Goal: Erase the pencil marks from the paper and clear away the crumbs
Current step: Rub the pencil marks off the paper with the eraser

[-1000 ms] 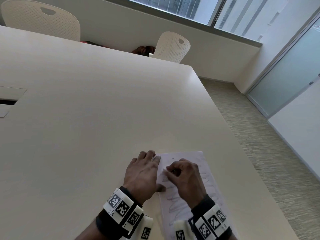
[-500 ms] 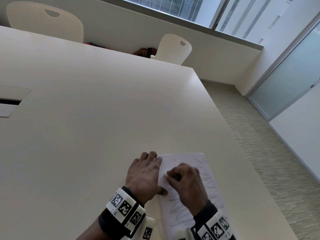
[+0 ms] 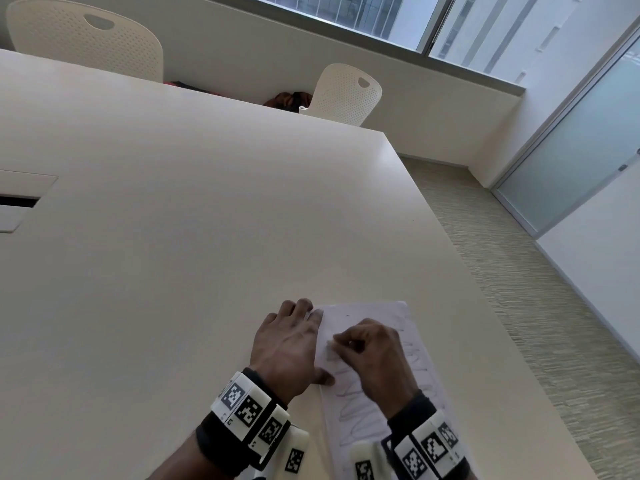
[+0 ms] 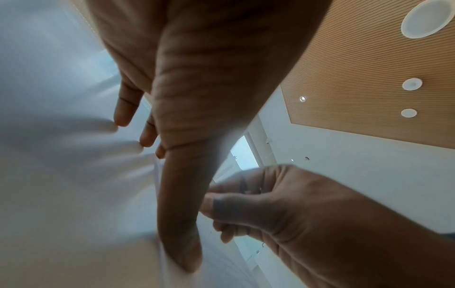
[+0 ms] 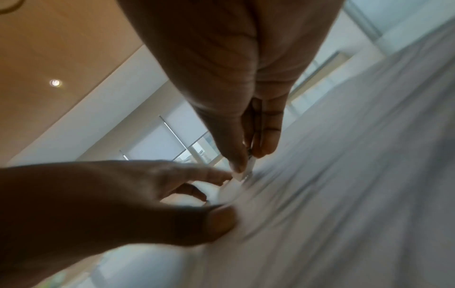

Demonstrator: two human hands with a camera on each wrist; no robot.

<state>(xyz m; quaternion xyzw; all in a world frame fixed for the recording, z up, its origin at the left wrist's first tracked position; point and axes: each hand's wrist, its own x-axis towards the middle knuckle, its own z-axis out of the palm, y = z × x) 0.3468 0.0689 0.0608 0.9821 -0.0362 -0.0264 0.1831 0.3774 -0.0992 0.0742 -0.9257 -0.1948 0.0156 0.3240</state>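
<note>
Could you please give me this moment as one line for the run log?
phase: erasing | left hand: flat, pressing paper edge | right hand: pinching eraser on paper | pencil marks: remain | table

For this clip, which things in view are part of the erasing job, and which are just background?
Part of the job:
- paper with pencil marks
- eraser, small and white, pinched by the right hand
- left hand, flat, pressing the paper's edge
- table under the paper

Background:
- two white chairs
- dark bundle beside the nearer chair
- window
</note>
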